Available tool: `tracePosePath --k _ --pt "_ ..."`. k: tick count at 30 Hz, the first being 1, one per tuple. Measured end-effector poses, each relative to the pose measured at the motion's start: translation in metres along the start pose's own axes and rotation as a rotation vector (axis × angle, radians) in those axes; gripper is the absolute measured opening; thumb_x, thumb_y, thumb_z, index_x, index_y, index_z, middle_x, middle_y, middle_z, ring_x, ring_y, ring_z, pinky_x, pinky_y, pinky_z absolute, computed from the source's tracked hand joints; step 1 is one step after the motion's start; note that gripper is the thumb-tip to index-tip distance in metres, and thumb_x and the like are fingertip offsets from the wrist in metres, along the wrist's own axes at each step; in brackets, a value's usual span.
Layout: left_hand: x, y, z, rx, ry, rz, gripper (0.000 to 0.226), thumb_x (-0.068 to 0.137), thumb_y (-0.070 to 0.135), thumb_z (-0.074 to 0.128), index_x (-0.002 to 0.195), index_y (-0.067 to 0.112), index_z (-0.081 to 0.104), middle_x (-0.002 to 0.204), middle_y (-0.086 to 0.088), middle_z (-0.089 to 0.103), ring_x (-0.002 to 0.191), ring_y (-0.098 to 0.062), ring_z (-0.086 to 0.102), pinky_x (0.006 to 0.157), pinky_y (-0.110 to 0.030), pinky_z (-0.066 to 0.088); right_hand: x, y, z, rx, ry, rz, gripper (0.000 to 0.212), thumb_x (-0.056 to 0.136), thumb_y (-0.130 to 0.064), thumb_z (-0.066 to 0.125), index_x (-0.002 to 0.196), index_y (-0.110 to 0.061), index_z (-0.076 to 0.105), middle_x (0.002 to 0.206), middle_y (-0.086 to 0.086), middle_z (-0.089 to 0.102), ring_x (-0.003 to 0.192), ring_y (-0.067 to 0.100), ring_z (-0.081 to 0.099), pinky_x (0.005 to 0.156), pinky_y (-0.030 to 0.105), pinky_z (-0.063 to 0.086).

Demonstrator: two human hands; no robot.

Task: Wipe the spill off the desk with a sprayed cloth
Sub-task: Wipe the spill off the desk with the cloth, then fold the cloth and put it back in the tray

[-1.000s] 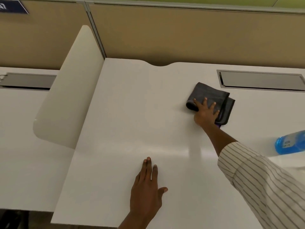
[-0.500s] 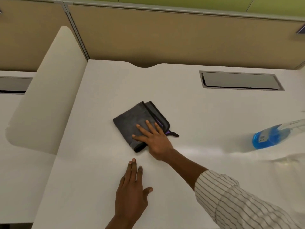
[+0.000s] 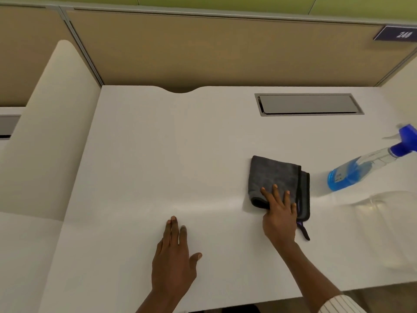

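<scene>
A folded dark grey cloth (image 3: 274, 175) lies flat on the white desk (image 3: 140, 168), right of centre. My right hand (image 3: 278, 214) presses down on the cloth's near edge with fingers spread. My left hand (image 3: 174, 256) rests flat, palm down, on the bare desk near the front edge, holding nothing. A spray bottle (image 3: 352, 171) with blue liquid and a blue trigger head stands to the right of the cloth. No spill shows on the desk surface.
A grey cable hatch (image 3: 309, 104) is set into the desk at the back right. A cream side divider (image 3: 42, 136) rises on the left, and tan partition panels (image 3: 203, 50) close off the back. A clear container (image 3: 388, 224) sits blurred at the right.
My right hand has swept the cloth from the desk's back right to the centre left, then back to the right near the bottle. The left hand stays flat on the desk.
</scene>
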State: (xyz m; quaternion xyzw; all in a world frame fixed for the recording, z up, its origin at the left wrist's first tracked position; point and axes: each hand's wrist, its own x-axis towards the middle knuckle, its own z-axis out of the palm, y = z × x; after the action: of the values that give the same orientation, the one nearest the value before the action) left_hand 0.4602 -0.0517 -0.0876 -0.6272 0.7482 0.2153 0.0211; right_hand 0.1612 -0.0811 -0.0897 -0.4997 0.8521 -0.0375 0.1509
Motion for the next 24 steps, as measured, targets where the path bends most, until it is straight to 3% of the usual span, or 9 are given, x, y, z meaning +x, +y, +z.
tracePosePath --k 3,6,9,11,13,17,20,22,24 --pt "0.002 0.005 -0.003 0.007 -0.058 -0.027 0.086 0.100 0.065 0.048 0.166 0.017 0.019 0.178 -0.009 -0.012 0.165 -0.022 -0.008 0.129 -0.035 0.024 -0.030 -0.025 0.003 0.084 -0.046 0.021 0.080 0.093 0.002 0.046 0.159 -0.040 0.032 0.174 -0.005 0.016 0.162 0.030 0.000 0.129 0.056 0.010" --pt "0.008 0.013 -0.008 -0.034 -0.076 -0.069 0.087 0.099 0.065 0.053 0.164 0.017 0.021 0.178 -0.009 -0.003 0.166 -0.024 0.000 0.127 -0.037 0.027 -0.060 -0.048 0.005 0.163 -0.112 -0.043 0.079 0.093 0.003 0.046 0.157 -0.041 0.036 0.173 -0.007 0.020 0.162 0.029 0.003 0.130 0.055 0.009" --pt "0.014 0.015 -0.015 -0.065 -0.073 -0.101 0.087 0.097 0.060 0.061 0.162 0.016 0.023 0.176 -0.009 0.012 0.163 -0.025 0.015 0.126 -0.039 0.031 -0.086 -0.068 0.002 0.344 -0.159 -0.153 0.068 0.097 0.001 0.049 0.153 -0.037 0.045 0.165 -0.008 0.038 0.159 0.027 0.022 0.128 0.048 0.022" --pt "0.019 0.011 -0.021 -0.141 -0.033 -0.109 0.085 0.094 0.058 0.068 0.158 0.017 0.031 0.169 -0.005 0.031 0.156 -0.022 0.031 0.122 -0.038 0.039 -0.094 -0.076 -0.009 0.500 -0.220 -0.236 0.053 0.101 -0.003 0.051 0.145 -0.033 0.056 0.145 -0.011 0.061 0.140 0.021 0.052 0.111 0.026 0.046" --pt "0.024 0.004 -0.030 -0.303 0.018 -0.112 0.083 0.088 0.058 0.076 0.152 0.019 0.040 0.156 0.000 0.049 0.142 -0.020 0.049 0.111 -0.035 0.049 -0.096 -0.084 -0.030 0.744 -0.390 -0.150 0.039 0.106 -0.010 0.052 0.135 -0.033 0.065 0.127 -0.012 0.071 0.119 0.015 0.065 0.090 0.009 0.049" --pt "0.034 -0.010 -0.046 -0.689 -0.014 -0.159 0.092 0.070 0.062 0.086 0.145 0.027 0.049 0.147 0.002 0.061 0.128 -0.023 0.063 0.102 -0.037 0.053 -0.096 -0.086 -0.073 1.068 -0.566 0.043 0.025 0.103 -0.038 0.060 0.126 -0.036 0.070 0.120 -0.013 0.077 0.112 0.010 0.073 0.097 0.031 0.058" --pt "0.040 -0.015 -0.059 -1.003 -0.153 -0.164 0.092 0.064 0.076 0.082 0.140 0.033 0.051 0.147 0.007 0.061 0.127 -0.018 0.063 0.103 -0.036 0.054 -0.091 -0.073 -0.102 1.317 -0.615 0.099 0.038 0.093 -0.042 0.071 0.127 -0.025 0.073 0.127 -0.002 0.076 0.118 0.020 0.072 0.096 0.036 0.060" --pt "0.040 -0.015 -0.066 -1.272 -0.318 -0.087 0.092 0.065 0.085 0.076 0.137 0.029 0.063 0.144 0.006 0.067 0.131 -0.021 0.065 0.107 -0.037 0.056 -0.086 -0.065 -0.120 1.463 -0.633 0.113 0.042 0.087 -0.040 0.079 0.123 -0.019 0.076 0.130 0.008 0.074 0.119 0.027 0.072 0.092 0.035 0.061" --pt "0.040 -0.010 -0.072 -1.473 -0.459 -0.007 0.078 0.075 0.077 0.077 0.132 0.024 0.073 0.140 -0.004 0.071 0.131 -0.027 0.067 0.106 -0.041 0.057 -0.081 -0.061 -0.132 1.536 -0.641 0.111 0.051 0.078 -0.041 0.088 0.120 -0.013 0.077 0.130 0.016 0.072 0.118 0.032 0.071 0.089 0.037 0.062"
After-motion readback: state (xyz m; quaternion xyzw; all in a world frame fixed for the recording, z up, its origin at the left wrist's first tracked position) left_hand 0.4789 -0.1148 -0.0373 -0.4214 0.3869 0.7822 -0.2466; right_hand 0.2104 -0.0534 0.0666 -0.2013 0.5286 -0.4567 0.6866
